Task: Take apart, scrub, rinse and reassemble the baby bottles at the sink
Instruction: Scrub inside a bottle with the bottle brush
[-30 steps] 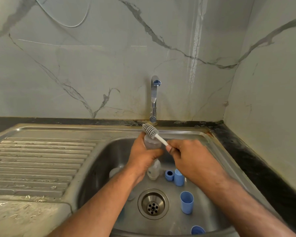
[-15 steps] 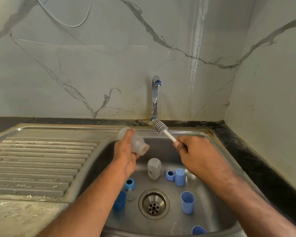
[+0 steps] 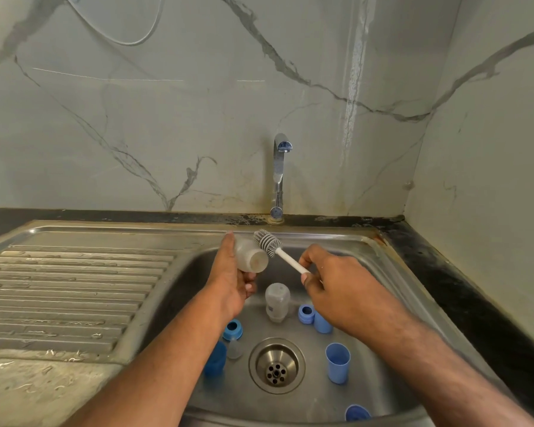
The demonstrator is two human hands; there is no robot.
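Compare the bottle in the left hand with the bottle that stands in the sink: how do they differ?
The held bottle lies tilted on its side, gripped by the left hand above the basin; the sink bottle stands on the sink floor, untouched. The brush rests against the held bottle, not the sink bottle. Both are cloudy, translucent and capless.

Both forearms are bare, sleeveless in view, with nothing worn on the left hand (image 3: 232, 282) or right hand (image 3: 336, 291).

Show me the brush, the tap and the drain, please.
brush (image 3: 267, 242), head view, on the grey bristle head.
tap (image 3: 278, 174), head view, on the upright chrome stem.
drain (image 3: 276, 365), head view, on the metal strainer in the sink floor.
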